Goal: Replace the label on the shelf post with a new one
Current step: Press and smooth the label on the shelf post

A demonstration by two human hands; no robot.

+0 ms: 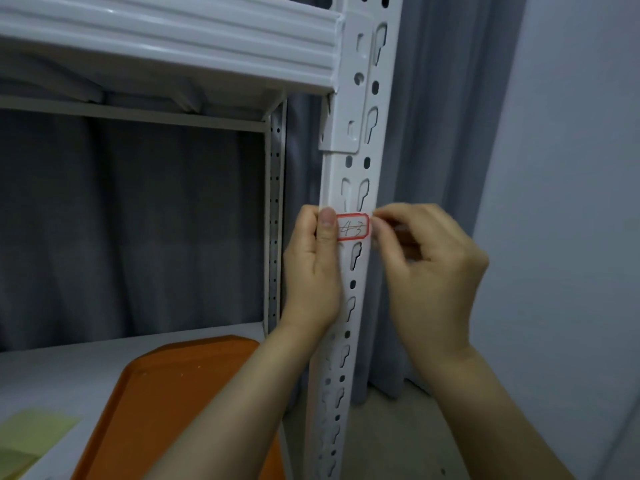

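The left hand (pixel 313 271) holds the shelf post (pixel 360 168) while the right hand (pixel 433 271) pinches the red-bordered label (pixel 353 227).

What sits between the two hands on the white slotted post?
Head view: a red-bordered white label on the post, left hand and right hand touching its ends.

Dim bluish indoor light, soft glare on shelf beam (pixel 173 39) at 11 o'clock, shelf post (pixel 334 181) bowed by wide-angle lens, softer focus at 6 o'clock.

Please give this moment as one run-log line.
label: stuck on shelf post | left hand: grips post, thumb at label's left edge | right hand: pinches label's right edge
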